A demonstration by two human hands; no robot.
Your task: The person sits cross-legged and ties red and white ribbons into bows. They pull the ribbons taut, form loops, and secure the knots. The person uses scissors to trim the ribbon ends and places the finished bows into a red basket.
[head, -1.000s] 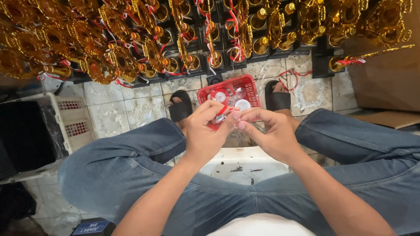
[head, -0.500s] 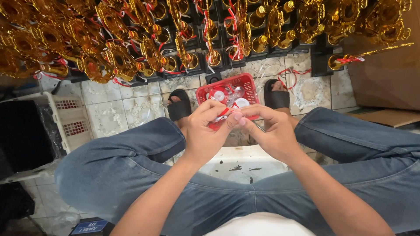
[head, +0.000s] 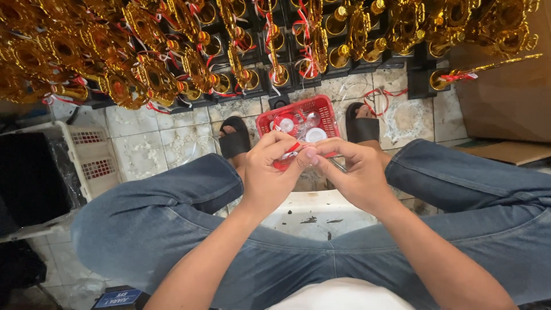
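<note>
Seen from above, a seated person in jeans brings both hands together over the knees. The left hand [head: 270, 172] and right hand [head: 353, 172] each pinch a short red-and-white ribbon [head: 294, 150], grip closed, fingertips meeting. Just beyond, a red basket [head: 327, 112] holds ribbon rolls; farther off, rows of gold trophies [head: 172, 63], many already ribboned.

A small blue rectangular sign [head: 117, 298] lies at the bottom-left floor edge.

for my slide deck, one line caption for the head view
Left hand and right hand pinch a red-and-white ribbon above a red plastic basket.
</note>
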